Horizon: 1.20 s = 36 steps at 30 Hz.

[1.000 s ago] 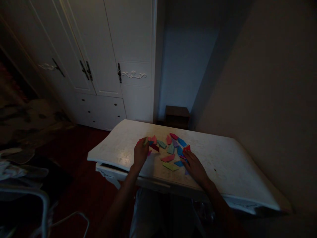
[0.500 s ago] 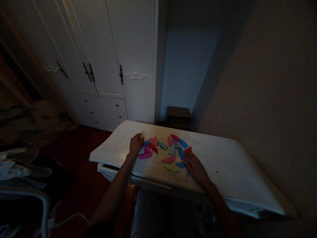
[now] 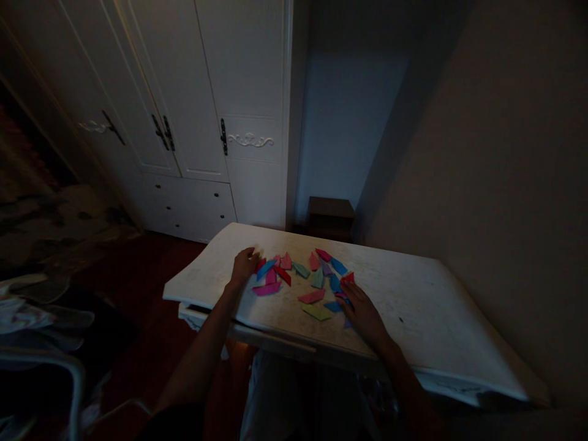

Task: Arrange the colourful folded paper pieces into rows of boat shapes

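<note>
My left hand (image 3: pixel 245 266) is at the left of a spread of folded paper pieces, fingers bent in a pinch. A pale yellow folded paper piece (image 3: pixel 259 252) shows at its fingertips; the grip is partly hidden. Beside that hand lie a red piece (image 3: pixel 261 265), a blue piece (image 3: pixel 266 270) and a magenta piece (image 3: pixel 267 288). My right hand (image 3: pixel 364 311) rests on the right side of the spread, fingers stretched out, partly covering several pieces. A red piece (image 3: pixel 348 278) is at its fingertips. Nearer the front edge lie a pink piece (image 3: pixel 311 296) and a yellow-green piece (image 3: pixel 316 312).
The pieces lie on a white table (image 3: pixel 441 312) with a drawer front (image 3: pixel 275 339) below its near edge. A white wardrobe (image 3: pixel 255 79) stands behind at left, a small brown cabinet (image 3: pixel 331 211) behind the table. A pale metal tube frame (image 3: pixel 76 373) is at lower left.
My left hand has shifted slightly left, away from the pieces, and a red piece beside it now shows. A light blue piece there no longer shows. My right hand stays about where it was.
</note>
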Motion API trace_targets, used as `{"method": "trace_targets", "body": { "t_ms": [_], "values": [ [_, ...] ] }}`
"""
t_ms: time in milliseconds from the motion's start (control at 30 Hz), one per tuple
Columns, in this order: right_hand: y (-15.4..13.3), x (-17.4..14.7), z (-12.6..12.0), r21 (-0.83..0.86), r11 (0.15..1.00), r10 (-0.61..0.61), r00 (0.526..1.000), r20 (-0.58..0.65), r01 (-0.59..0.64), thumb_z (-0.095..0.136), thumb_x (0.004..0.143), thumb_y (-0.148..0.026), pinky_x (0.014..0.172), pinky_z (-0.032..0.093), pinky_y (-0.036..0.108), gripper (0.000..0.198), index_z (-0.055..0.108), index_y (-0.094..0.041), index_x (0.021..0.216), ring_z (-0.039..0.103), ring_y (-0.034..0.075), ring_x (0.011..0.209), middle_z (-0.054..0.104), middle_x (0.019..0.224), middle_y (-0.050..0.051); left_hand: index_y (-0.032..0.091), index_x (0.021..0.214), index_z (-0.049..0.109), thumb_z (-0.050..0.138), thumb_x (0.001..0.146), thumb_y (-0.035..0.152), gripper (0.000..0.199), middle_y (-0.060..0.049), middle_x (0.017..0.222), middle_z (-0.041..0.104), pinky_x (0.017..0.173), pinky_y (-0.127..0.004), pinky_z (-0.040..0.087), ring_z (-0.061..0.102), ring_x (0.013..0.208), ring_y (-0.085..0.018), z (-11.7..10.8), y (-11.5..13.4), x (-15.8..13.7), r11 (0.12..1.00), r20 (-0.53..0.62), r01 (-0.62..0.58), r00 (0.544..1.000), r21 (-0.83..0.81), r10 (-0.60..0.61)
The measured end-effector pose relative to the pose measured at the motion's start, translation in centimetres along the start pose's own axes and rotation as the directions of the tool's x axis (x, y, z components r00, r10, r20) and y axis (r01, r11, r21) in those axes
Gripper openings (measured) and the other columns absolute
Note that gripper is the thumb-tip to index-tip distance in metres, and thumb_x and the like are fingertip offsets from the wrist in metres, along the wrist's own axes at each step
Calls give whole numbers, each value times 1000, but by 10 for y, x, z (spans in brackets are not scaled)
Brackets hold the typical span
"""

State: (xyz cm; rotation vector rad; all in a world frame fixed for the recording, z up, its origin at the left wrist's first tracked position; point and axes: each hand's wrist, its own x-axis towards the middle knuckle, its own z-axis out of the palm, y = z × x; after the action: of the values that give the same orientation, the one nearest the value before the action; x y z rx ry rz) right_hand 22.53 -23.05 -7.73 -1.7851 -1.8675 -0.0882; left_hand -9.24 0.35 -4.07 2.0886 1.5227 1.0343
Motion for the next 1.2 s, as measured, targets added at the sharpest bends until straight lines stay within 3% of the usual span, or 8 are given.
{"method": "trace_targets", "body": {
  "t_ms": [133, 233, 367, 500, 1000, 1200],
  "values": [
    [-1, 0, -2, 6, 1000, -1, 1000, 13, 0, 39, 96, -50, 110, 35, 54, 53, 55, -16, 133, 44, 29, 131, 51, 140, 14, 9, 110, 66, 41, 89, 32, 40, -18, 111, 69, 88, -41, 51, 65, 100, -27, -7, -9, -5, 998, 5, -36, 999, 45, 36],
    [-2, 0, -4, 14, 1000, 0, 1000, 17, 0, 39, 95, -50, 109, 35, 54, 53, 55, -17, 133, 43, 29, 132, 50, 140, 13, 14, 112, 66, 42, 90, 35, 39, -13, 119, 66, 99, -41, 46, 60, 112, -25, -7, -8, -12, 987, 62, -150, 987, 60, 146],
    [-3, 1, -4, 19, 1000, 6, 1000, 21, -6, 40, 95, -50, 110, 34, 53, 54, 55, -14, 133, 42, 30, 132, 50, 140, 15, 20, 110, 68, 49, 87, 37, 34, -7, 122, 66, 110, -39, 38, 51, 125, -23, -2, -7, -21, 942, 182, -331, 931, 63, 315],
    [-2, 0, -3, 30, 1000, 6, 1000, 22, -7, 42, 95, -48, 110, 34, 54, 52, 55, -15, 133, 43, 29, 132, 50, 140, 14, 19, 115, 65, 44, 91, 36, 36, -9, 125, 63, 112, -39, 36, 49, 127, -23, 4, -8, -28, 861, 257, -474, 869, 185, 423],
    [0, 0, -2, 56, 998, -8, 1000, -28, 10, 42, 95, -49, 108, 36, 55, 52, 58, -15, 130, 46, 30, 130, 53, 137, 16, 12, 127, 53, 39, 93, 29, 40, -16, 135, 54, 106, -50, 37, 40, 133, -29, 7, 3, -39, 887, 138, -265, 964, 378, 229],
    [-1, 0, -3, 51, 999, -15, 1000, -18, 16, 42, 95, -48, 108, 36, 55, 51, 57, -15, 131, 45, 30, 130, 52, 138, 15, 15, 119, 58, 34, 95, 27, 36, -14, 134, 56, 107, -54, 33, 38, 135, -30, 1, 11, -45, 901, 30, -191, 980, 391, 195]
  ]
}}
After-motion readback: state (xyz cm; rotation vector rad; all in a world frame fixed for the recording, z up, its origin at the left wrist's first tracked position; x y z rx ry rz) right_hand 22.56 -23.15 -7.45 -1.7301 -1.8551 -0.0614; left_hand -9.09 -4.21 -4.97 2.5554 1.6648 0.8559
